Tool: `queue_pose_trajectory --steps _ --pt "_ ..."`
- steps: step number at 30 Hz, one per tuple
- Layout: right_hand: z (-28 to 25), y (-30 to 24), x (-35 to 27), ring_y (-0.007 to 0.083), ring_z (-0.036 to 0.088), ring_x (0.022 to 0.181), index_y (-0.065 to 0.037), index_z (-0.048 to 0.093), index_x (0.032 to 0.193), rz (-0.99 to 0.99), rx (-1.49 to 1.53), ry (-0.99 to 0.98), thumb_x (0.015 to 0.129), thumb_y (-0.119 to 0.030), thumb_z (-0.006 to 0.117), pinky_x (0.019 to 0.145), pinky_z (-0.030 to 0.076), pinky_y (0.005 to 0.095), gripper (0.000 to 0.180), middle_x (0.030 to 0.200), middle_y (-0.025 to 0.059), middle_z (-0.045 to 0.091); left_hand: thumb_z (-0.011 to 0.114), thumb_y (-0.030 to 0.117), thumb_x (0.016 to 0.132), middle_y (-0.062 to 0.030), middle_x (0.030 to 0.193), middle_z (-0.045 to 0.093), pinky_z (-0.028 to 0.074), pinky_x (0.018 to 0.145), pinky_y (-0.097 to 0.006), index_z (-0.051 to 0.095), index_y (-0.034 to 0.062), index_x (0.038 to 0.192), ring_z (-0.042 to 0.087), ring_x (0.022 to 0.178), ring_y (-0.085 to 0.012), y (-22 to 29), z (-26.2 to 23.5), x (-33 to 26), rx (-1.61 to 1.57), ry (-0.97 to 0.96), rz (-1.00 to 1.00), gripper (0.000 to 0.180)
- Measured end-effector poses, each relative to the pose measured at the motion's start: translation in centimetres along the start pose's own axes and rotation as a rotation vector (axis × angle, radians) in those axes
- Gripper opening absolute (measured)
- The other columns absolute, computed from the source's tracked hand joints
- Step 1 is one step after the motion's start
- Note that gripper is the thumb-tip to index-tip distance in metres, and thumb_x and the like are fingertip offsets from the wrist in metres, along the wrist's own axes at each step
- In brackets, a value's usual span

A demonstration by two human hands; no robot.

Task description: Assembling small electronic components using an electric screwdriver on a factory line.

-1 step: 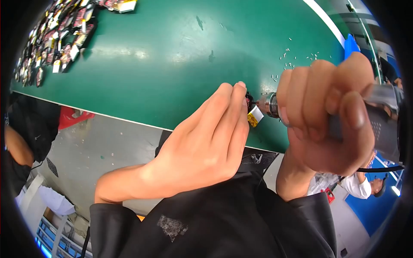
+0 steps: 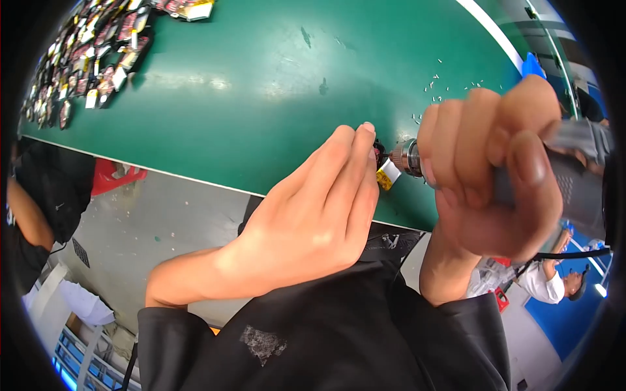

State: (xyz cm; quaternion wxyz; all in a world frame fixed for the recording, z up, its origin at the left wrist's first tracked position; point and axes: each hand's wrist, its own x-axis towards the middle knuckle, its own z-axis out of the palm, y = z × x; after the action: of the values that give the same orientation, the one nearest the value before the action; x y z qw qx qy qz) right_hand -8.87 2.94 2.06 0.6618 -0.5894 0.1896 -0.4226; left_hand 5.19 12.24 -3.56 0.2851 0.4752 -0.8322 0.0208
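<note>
My left hand lies with its fingers together around a small dark electronic unit at the table's near edge, mostly hidden under the fingertips. A small white and yellow battery-like pouch sticks out beside the unit. My right hand is wrapped round a grey electric screwdriver, held almost level and pointing left. Its metal nose is beside my left fingertips, and the thin bit meets the unit. Where exactly the bit tip sits cannot be made out.
Loose small screws lie scattered on the green table beyond my right hand. A heap of similar units covers the far left. A cable trails from the screwdriver. Other people are at both sides; a red stool stands left.
My right hand and the screwdriver have shifted very slightly to the left. My left hand stays on the unit. The whole view has moved a little.
</note>
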Motion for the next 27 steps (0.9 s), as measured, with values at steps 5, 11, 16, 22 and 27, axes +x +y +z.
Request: queue_pose_trajectory --steps 5,11,16,22,27 --pt "0.4 -0.7 -0.1 0.0084 0.031 0.04 -0.008 0.038 0.079 -0.062 0.05 0.098 0.09 -0.019 0.048 0.045 0.031 0.025 0.019 0.049 -0.0028 0.035 0.061 -0.002 0.066 -0.0284 0.108 0.057 0.052 0.08 -0.04 0.057 -0.0172 0.101 0.057 0.099 -0.0393 0.3 -2.5 1.3 -0.044 -0.148 0.019 0.039" --pt "-0.8 -0.9 -2.5 0.0094 0.037 0.043 0.0 0.045 0.093 -0.149 0.198 0.034 0.085 -0.016 0.061 0.041 0.031 0.0261 0.024 0.053 0.0014 0.042 0.057 0.0 0.072 -0.0251 0.115 0.055 0.049 0.09 -0.04 0.054 -0.0149 0.109 0.055 0.107 -0.0367 0.7 -3.0 0.4 -0.121 -0.192 -0.036 0.04" --pt "-4.9 -3.4 -7.2 0.0079 0.035 0.042 -0.004 0.044 0.101 -0.354 0.393 0.315 0.09 -0.015 0.05 0.049 0.035 0.0241 0.017 0.051 -0.0022 0.037 0.065 -0.008 0.069 -0.0188 0.105 0.062 0.049 0.081 -0.042 0.058 -0.0016 0.109 0.06 0.098 -0.0356 -6.6 -6.0 0.8 0.079 0.158 -0.183 0.041" --pt "-5.8 -2.6 -10.9 0.0094 0.034 0.044 -0.006 0.046 0.093 -0.217 0.494 0.524 0.088 -0.015 0.049 0.05 0.034 0.0273 0.011 0.053 -0.0014 0.036 0.061 0.006 0.085 -0.0233 0.127 0.052 0.04 0.097 -0.045 0.055 -0.0029 0.119 0.05 0.115 -0.0385 -13.7 -7.3 1.1 0.563 0.141 -0.428 0.035" --pt "-5.8 -0.3 -11.7 0.0113 0.036 0.043 -0.006 0.047 0.092 -0.161 0.558 0.574 0.088 -0.016 0.047 0.05 0.036 0.0288 0.01 0.052 -0.0006 0.036 0.067 -0.001 0.077 -0.0157 0.117 0.057 0.045 0.092 -0.042 0.061 -0.0005 0.11 0.055 0.109 -0.0342 -5.0 -1.6 5.7 0.152 0.001 -0.221 0.034"
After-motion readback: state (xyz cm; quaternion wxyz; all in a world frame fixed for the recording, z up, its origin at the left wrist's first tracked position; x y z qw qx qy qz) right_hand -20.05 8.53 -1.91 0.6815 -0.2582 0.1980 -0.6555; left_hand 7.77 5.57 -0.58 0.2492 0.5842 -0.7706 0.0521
